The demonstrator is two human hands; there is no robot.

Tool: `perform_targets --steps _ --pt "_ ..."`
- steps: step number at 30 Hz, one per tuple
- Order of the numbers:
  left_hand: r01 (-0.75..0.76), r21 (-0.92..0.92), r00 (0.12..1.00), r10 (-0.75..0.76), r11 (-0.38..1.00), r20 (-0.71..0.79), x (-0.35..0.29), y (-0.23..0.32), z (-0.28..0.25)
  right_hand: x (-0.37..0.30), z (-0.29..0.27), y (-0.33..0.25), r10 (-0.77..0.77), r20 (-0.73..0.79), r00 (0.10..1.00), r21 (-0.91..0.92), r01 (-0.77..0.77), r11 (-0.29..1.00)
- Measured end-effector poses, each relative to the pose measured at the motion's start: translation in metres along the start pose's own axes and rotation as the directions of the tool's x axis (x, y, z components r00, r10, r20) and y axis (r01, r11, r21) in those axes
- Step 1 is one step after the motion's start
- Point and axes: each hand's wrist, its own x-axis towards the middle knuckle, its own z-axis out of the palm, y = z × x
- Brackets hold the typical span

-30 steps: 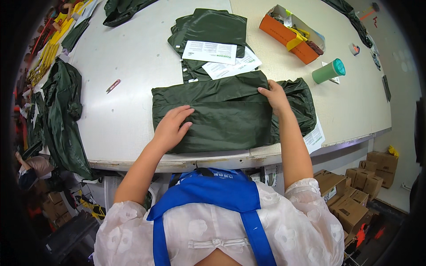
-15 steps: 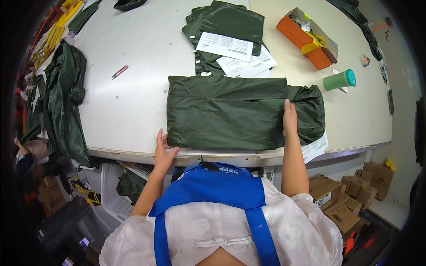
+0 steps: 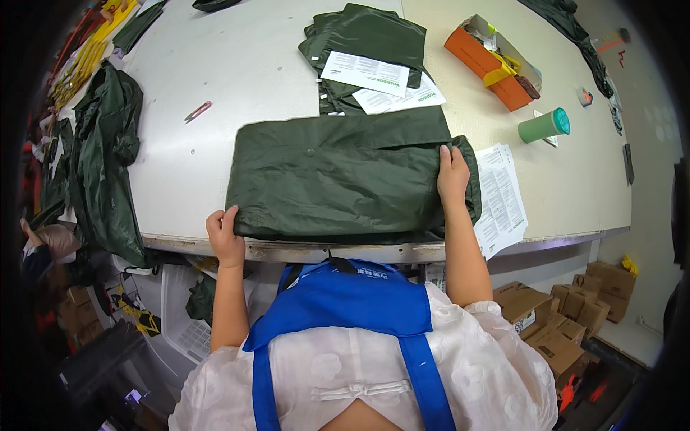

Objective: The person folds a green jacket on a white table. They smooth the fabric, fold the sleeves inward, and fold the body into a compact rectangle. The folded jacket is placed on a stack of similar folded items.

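Observation:
A folded dark green waterproof garment (image 3: pixel 338 179) lies across the table's near edge in front of me, its surface slightly wrinkled. At its lower left corner, my left hand (image 3: pixel 226 237) is closed, pinching the fabric between thumb and fingers. My right hand (image 3: pixel 453 176) grips the garment near its right end, by a fold where a narrower flap (image 3: pixel 471 172) sticks out beyond it. Printed white sheets (image 3: pixel 501 201) lie partly under that right end. Just behind the garment is a stack of folded green pieces (image 3: pixel 370 43) with white leaflets (image 3: pixel 366 74) on top.
An orange box (image 3: pixel 489 68) holding small items stands at the back right, with a green cup (image 3: pixel 544 126) nearer. Pink-handled thread snips (image 3: pixel 198 111) lie to the left. More green fabric (image 3: pixel 108 158) hangs over the left edge. Cardboard boxes (image 3: pixel 564 327) sit below right.
The garment has shifted left, and its right flap shows less. My left hand moved left and closed on the corner. My right hand moved slightly left, uncovering more of the white sheets.

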Motion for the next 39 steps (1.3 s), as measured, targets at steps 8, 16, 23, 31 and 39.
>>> perform_targets --steps 8,16,23,31,39 --pt "0.566 -0.581 0.81 -0.525 0.584 0.261 -0.013 -0.005 0.016 -0.008 0.02 0.044 0.177 0.065 0.982 -0.035 -0.175 0.984" --pt "0.008 -0.093 0.993 0.003 0.996 0.122 -0.036 -0.013 0.023 -0.029 -0.056 0.0 0.115 -0.1 0.988 -0.225 -0.135 0.965" --pt "0.682 -0.469 0.718 -0.393 0.561 0.574 -0.03 0.018 0.007 -0.035 -0.055 0.07 0.207 -0.093 0.974 -0.182 -0.221 0.958" --pt "0.176 -0.133 0.932 -0.121 0.975 0.343 -0.048 -0.007 0.014 -0.004 -0.035 0.057 0.213 0.008 0.977 0.097 -0.213 0.972" --pt "0.191 -0.071 0.865 -0.134 0.979 0.484 -0.036 0.0 -0.005 0.005 -0.045 0.05 0.218 0.13 0.967 -0.184 -0.193 0.964"
